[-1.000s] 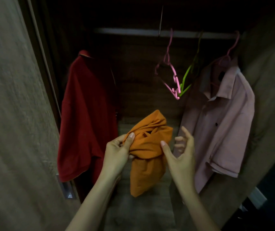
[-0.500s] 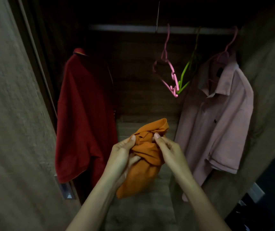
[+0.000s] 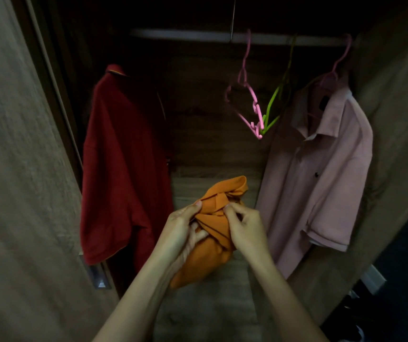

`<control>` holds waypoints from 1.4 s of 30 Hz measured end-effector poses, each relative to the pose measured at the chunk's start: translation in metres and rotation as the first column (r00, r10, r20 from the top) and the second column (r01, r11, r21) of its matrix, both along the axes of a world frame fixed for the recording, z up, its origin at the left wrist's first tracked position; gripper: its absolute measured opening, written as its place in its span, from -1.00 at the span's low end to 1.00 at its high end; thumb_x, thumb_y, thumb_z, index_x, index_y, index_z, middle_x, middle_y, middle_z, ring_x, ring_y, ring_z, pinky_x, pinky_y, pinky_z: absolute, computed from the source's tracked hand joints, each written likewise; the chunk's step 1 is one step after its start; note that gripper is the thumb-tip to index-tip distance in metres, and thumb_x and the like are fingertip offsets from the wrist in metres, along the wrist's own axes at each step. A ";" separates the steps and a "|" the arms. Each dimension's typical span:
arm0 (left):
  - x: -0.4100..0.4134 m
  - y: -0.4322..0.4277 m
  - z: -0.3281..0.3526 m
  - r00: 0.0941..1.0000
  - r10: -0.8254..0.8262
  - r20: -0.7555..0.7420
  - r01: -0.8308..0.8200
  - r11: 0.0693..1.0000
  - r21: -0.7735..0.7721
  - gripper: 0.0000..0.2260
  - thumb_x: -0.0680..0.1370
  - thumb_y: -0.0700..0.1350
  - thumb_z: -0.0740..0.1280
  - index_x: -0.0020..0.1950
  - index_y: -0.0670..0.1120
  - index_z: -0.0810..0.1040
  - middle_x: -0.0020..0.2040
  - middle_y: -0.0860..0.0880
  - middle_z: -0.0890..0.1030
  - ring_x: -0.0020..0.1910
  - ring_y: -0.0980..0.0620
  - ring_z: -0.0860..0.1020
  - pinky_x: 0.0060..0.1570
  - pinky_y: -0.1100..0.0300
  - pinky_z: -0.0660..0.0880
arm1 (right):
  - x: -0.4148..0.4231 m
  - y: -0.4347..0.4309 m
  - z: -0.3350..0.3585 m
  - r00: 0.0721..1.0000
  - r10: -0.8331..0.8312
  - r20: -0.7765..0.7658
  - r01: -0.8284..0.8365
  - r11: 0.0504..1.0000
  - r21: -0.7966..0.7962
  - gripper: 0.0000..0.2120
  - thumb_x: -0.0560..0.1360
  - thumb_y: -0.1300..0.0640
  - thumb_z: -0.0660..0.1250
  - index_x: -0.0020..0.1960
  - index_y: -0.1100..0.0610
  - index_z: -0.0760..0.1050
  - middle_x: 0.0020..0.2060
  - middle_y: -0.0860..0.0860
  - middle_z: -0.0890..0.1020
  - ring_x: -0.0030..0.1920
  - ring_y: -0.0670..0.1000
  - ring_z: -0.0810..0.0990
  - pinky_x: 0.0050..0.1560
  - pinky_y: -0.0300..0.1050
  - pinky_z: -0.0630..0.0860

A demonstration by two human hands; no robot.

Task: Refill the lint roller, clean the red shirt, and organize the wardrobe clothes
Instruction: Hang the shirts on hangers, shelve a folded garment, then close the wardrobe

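Dim wardrobe, free pink hanger above the hands. Right hand just closed in beside the left hand; both grip the bunched orange shirt, probably untangling it to hang.

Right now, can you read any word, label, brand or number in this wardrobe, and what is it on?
No text is readable.
Dark neck tag in the pink shirt: too dark to read.
Metal plate on the door: blurred, nothing legible.
Red shirt and the orange garment gripped by the left hand and right hand: no print shows.
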State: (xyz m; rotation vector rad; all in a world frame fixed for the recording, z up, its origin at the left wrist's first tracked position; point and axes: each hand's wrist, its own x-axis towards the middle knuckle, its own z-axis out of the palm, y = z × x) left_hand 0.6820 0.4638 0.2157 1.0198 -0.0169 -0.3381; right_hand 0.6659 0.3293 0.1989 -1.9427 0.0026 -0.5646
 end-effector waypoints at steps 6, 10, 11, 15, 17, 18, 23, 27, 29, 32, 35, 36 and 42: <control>0.006 0.010 0.003 0.999 0.054 0.007 -0.054 0.998 -0.009 -0.77 0.65 -0.13 0.16 0.20 -0.20 0.51 0.02 -0.16 0.67 -0.05 0.00 0.68 -0.18 0.11 0.65 | 0.004 -0.010 0.011 0.989 0.105 -0.106 -0.064 0.940 0.335 -0.73 0.60 0.18 0.18 -0.15 -0.02 0.59 -0.30 -0.17 0.65 -0.28 -0.28 0.62 -0.31 -0.46 0.47; 0.014 0.022 0.007 0.991 0.136 -0.007 -0.135 0.988 0.079 -0.79 0.68 -0.11 0.09 0.07 -0.09 0.52 -0.09 -0.10 0.65 -0.12 0.02 0.64 -0.13 0.06 0.61 | 0.005 -0.019 0.014 0.968 0.191 -0.161 -0.079 0.846 0.528 -0.76 0.61 0.19 0.16 -0.06 0.12 0.60 -0.29 -0.02 0.69 -0.28 -0.15 0.66 -0.35 -0.33 0.55; 0.016 0.026 0.007 0.985 0.171 0.000 -0.169 0.979 0.117 -0.77 0.68 -0.10 0.09 0.02 -0.07 0.53 -0.13 -0.09 0.64 -0.14 0.01 0.62 -0.09 0.05 0.58 | 0.005 -0.022 0.017 0.967 0.201 -0.154 -0.086 0.832 0.547 -0.76 0.61 0.19 0.16 -0.06 0.15 0.60 -0.31 -0.02 0.69 -0.28 -0.13 0.66 -0.35 -0.30 0.56; 0.029 0.043 -0.001 0.946 0.290 0.142 -0.320 0.903 0.288 -0.72 0.69 -0.06 0.06 -0.05 -0.03 0.54 -0.20 -0.07 0.61 -0.16 -0.02 0.58 -0.09 0.09 0.52 | 0.004 -0.040 0.026 0.988 0.128 -0.090 -0.061 0.845 0.531 -0.68 0.63 0.23 0.10 -0.18 0.15 0.56 -0.50 -0.10 0.57 -0.49 -0.19 0.51 -0.51 -0.35 0.47; 0.039 0.050 -0.009 0.912 0.299 0.281 -0.395 0.823 0.408 -0.71 0.69 -0.07 0.04 -0.01 -0.06 0.55 -0.11 -0.07 0.60 -0.06 -0.05 0.58 -0.01 0.09 0.51 | 0.004 -0.046 0.029 0.992 0.116 -0.048 -0.077 0.863 0.500 -0.68 0.63 0.24 0.09 -0.20 0.13 0.54 -0.53 -0.08 0.51 -0.52 -0.16 0.45 -0.53 -0.34 0.41; 0.043 0.051 -0.013 0.887 0.284 0.364 -0.436 0.772 0.462 -0.70 0.69 -0.07 0.05 -0.01 -0.07 0.55 -0.10 -0.06 0.59 -0.06 -0.03 0.57 0.00 0.10 0.48 | 0.003 -0.047 0.031 0.993 0.118 -0.030 -0.091 0.883 0.461 -0.68 0.62 0.23 0.10 -0.20 0.13 0.55 -0.52 -0.05 0.48 -0.51 -0.13 0.43 -0.52 -0.32 0.38; 0.043 0.046 -0.020 0.715 0.142 0.684 -0.631 0.551 0.546 -0.72 0.67 -0.07 0.10 -0.12 -0.16 0.47 -0.30 -0.04 0.49 -0.33 0.12 0.46 -0.29 0.29 0.35 | 0.005 -0.045 0.032 0.996 0.093 0.001 -0.086 0.919 0.384 -0.69 0.62 0.22 0.12 -0.24 0.16 0.50 -0.51 0.02 0.38 -0.55 -0.08 0.35 -0.49 -0.21 0.28; 0.032 0.041 -0.019 0.660 -0.020 0.751 -0.602 0.585 0.544 -0.78 0.64 -0.01 0.19 -0.11 -0.08 0.51 -0.32 0.05 0.53 -0.32 0.18 0.51 -0.33 0.33 0.37 | 0.001 -0.045 0.036 0.999 0.019 -0.039 0.002 0.878 0.479 -0.73 0.59 0.20 0.21 -0.26 0.17 0.52 -0.58 -0.08 0.44 -0.58 -0.17 0.41 -0.60 -0.30 0.31; 0.023 0.039 -0.017 0.676 -0.059 0.735 -0.540 0.638 0.548 -0.79 0.57 0.09 0.26 -0.06 -0.02 0.56 -0.22 0.10 0.60 -0.21 0.23 0.57 -0.23 0.39 0.43 | 0.001 -0.045 0.039 0.999 0.003 -0.051 0.028 0.795 0.607 -0.71 0.58 0.22 0.22 -0.32 0.16 0.47 -0.61 -0.08 0.36 -0.60 -0.17 0.34 -0.63 -0.33 0.23; 0.017 0.041 -0.015 0.694 -0.118 0.710 -0.477 0.663 0.577 -0.64 0.42 0.28 0.36 0.03 0.06 0.59 -0.06 0.15 0.65 -0.07 0.26 0.59 -0.10 0.40 0.48 | 0.001 -0.048 0.044 0.998 -0.005 -0.057 0.048 0.615 0.787 -0.67 0.58 0.24 0.20 -0.36 0.11 0.35 -0.65 -0.11 0.27 -0.65 -0.17 0.25 -0.66 -0.34 0.15; 0.015 0.044 -0.013 0.722 -0.184 0.668 -0.423 0.646 0.635 -0.54 0.28 0.34 0.43 0.05 0.12 0.59 -0.05 0.15 0.66 -0.06 0.28 0.60 -0.10 0.40 0.51 | 0.000 -0.049 0.044 0.999 0.001 -0.046 0.037 0.553 0.832 -0.67 0.59 0.24 0.17 -0.34 0.10 0.31 -0.66 -0.12 0.24 -0.66 -0.18 0.20 -0.69 -0.35 0.11; 0.015 0.044 -0.013 0.727 -0.195 0.658 -0.414 0.640 0.648 -0.54 0.26 0.32 0.46 0.06 0.12 0.59 -0.06 0.14 0.66 -0.07 0.29 0.60 -0.10 0.39 0.51 | 0.000 -0.050 0.044 0.999 -0.001 -0.046 0.039 0.539 0.841 -0.68 0.59 0.24 0.17 -0.34 0.10 0.31 -0.67 -0.12 0.24 -0.67 -0.18 0.20 -0.70 -0.35 0.10; 0.021 0.037 -0.023 0.579 -0.367 0.729 -0.523 0.519 0.676 -0.23 0.36 0.17 0.49 0.47 0.26 0.17 0.17 0.06 0.50 0.13 0.16 0.50 0.12 0.21 0.47 | 0.001 -0.045 0.042 0.996 0.015 -0.088 0.073 0.436 0.897 -0.72 0.58 0.23 0.20 -0.31 0.13 0.39 -0.68 -0.08 0.28 -0.70 -0.17 0.21 -0.74 -0.36 0.10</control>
